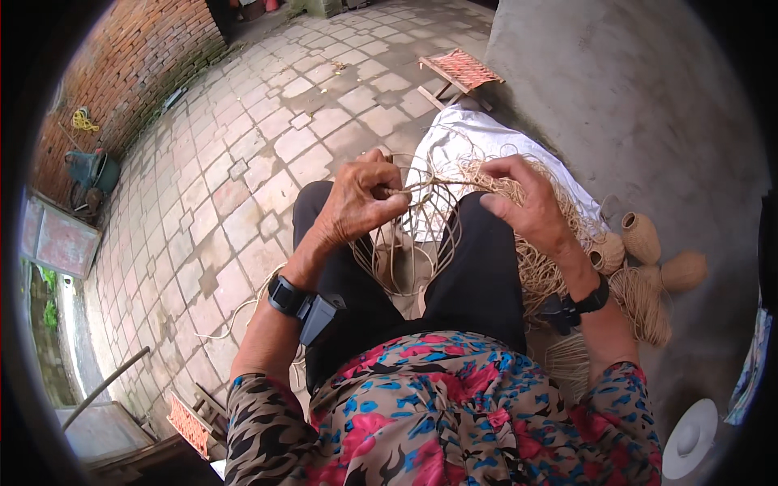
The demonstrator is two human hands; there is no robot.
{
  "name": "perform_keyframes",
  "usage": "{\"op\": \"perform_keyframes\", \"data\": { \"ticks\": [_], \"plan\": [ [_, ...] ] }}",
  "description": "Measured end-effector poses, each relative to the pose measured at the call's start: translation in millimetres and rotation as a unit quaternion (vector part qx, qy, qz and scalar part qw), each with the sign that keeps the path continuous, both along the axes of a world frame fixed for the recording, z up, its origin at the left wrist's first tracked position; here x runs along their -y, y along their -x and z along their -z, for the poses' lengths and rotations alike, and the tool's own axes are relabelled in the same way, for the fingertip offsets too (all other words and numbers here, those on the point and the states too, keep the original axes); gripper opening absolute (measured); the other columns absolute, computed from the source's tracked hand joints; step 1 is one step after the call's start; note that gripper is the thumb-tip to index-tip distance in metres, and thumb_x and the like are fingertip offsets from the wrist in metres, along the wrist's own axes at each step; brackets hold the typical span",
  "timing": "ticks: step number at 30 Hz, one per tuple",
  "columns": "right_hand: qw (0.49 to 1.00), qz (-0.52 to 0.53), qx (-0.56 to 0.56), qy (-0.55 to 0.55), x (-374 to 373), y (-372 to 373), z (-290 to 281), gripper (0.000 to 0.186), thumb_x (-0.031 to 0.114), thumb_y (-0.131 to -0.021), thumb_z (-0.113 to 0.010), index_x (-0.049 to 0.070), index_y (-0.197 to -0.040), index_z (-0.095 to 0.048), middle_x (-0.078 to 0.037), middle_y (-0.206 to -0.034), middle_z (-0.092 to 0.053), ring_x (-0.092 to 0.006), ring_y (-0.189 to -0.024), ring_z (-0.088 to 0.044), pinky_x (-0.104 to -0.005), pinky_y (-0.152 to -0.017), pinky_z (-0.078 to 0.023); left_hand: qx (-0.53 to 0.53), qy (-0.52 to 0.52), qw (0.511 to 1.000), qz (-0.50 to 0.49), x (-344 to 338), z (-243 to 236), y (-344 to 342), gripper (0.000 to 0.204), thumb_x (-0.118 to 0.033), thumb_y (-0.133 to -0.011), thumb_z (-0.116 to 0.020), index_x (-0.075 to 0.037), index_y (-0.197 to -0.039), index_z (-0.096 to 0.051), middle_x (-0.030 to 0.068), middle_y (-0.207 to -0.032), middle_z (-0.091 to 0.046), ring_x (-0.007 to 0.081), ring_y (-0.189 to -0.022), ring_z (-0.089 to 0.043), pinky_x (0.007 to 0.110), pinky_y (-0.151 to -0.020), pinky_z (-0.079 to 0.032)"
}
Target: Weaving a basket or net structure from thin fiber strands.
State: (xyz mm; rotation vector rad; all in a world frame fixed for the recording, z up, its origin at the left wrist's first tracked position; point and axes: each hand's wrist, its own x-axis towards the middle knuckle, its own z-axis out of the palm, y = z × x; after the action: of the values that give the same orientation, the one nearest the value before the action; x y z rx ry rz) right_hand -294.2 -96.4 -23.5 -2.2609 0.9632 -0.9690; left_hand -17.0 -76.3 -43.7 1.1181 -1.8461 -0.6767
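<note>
the left hand point(365, 194) has its fingers curled tight on the rim of a loose cord basket point(425, 185) between the knees. the right hand point(531, 202) has thumb and forefinger parted just right of it; whether they touch cannot be told. heaped cord point(541, 271) lies right, near a white sheet point(470, 130).

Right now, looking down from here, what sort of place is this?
Probably an outdoor yard or courtyard used for handwork: paving tiles cover much of the ground, a brick wall stands at the far left, and a heap of tan cord lies beside the person's right leg.
</note>
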Motion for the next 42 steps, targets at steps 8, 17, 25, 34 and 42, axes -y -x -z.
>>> {"op": "perform_keyframes", "data": {
  "ticks": [8, 17, 25, 34, 42],
  "plan": [
    [0.994, -0.03, 0.009, -0.104, -27, -36, 34, 0.033, 0.015, -0.081, -0.071, 0.004, -0.109, -0.059, -0.009, -0.092, -0.064, -0.0213, -0.088, -0.063, -0.0335, -0.078, -0.05, -0.014, -0.033, 0.999, 0.003, -13, 21, -10, 0.018, -0.013, -0.068, -0.068, 0.001, -0.065, -0.057, 0.0058, -0.064, -0.047, 0.0138, -0.06, -0.047, 0.029, -0.055, -0.037],
    [0.993, 0.006, -0.058, 0.1, -8, -56, 49, 0.021, 0.012, -0.078, -0.072, 0.007, -0.095, -0.062, -0.01, -0.085, -0.063, -0.0306, -0.08, -0.063, -0.0372, -0.069, -0.049, 0.049, -0.027, 0.998, -0.023, -16, 15, -13, 0.013, -0.011, -0.07, -0.064, 0.0, -0.067, -0.058, 0.0061, -0.067, -0.055, 0.0149, -0.064, -0.05, 0.029, -0.058, -0.039],
    [0.995, 0.067, 0.077, 0.001, -27, -50, 51, 0.012, 0.01, -0.083, -0.069, 0.005, -0.082, -0.059, -0.012, -0.063, -0.061, -0.031, -0.058, -0.064, -0.0364, -0.05, -0.048, -0.002, -0.161, 0.985, 0.061, 7, 4, 14, 0.015, -0.006, -0.08, -0.062, -0.003, -0.095, -0.062, 0.0039, -0.083, -0.063, 0.0119, -0.073, -0.058, 0.029, -0.067, -0.047],
    [0.992, 0.061, 0.094, 0.054, 4, -46, 21, 0.022, 0.019, -0.074, -0.07, 0.004, -0.088, -0.061, -0.011, -0.088, -0.06, -0.0306, -0.083, -0.058, -0.0386, -0.075, -0.046, -0.308, -0.29, 0.903, 0.074, 12, -19, 23, 0.023, -0.002, -0.083, -0.066, -0.007, -0.104, -0.058, 0.0016, -0.093, -0.063, 0.0098, -0.081, -0.062, 0.023, -0.07, -0.051],
    [0.962, -0.012, -0.027, 0.272, 34, -97, -11, 0.011, 0.011, -0.069, -0.064, 0.009, -0.074, -0.055, -0.007, -0.076, -0.057, -0.025, -0.079, -0.055, -0.038, -0.072, -0.039, -0.16, -0.167, 0.972, 0.044, -8, -31, -6, 0.028, -0.011, -0.085, -0.067, -0.005, -0.11, -0.057, 0.0033, -0.091, -0.061, 0.0105, -0.087, -0.06, 0.025, -0.072, -0.052]
  ]
}}
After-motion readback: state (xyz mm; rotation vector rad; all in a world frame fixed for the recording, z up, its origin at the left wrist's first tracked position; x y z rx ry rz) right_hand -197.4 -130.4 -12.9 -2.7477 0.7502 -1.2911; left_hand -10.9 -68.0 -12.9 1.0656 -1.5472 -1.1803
